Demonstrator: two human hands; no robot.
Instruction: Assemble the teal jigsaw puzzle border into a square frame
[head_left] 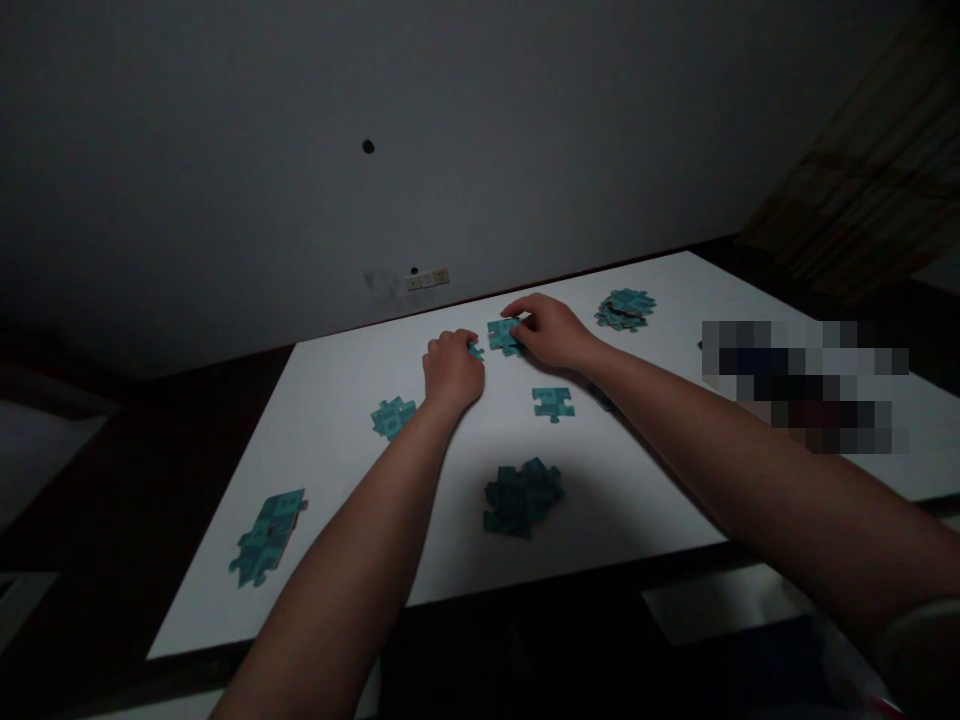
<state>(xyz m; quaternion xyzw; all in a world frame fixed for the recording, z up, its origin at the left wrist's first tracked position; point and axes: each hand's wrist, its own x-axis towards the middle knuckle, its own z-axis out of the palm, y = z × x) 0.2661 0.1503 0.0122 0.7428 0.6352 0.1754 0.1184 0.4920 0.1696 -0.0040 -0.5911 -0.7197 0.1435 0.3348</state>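
My left hand (454,370) is closed, its fingers curled down at the table, with a teal jigsaw puzzle piece (476,351) partly showing at the fingertips. To its right, my right hand (553,332) pinches the edge of some teal puzzle pieces (501,334); how many lie there I cannot tell. Nearer to me, between the forearms, a single puzzle piece (553,403) lies flat. A pile of puzzle pieces (523,498) sits in shadow near the front edge. Beside my left wrist is another small pile (392,416), partly covered by the forearm.
The white table (360,530) stands by a grey wall with a socket (427,281). More puzzle pieces lie front left (270,537) and in a heap back right (627,309). A blurred-out object (802,385) is at the right, and a curtain (832,170) hangs beyond.
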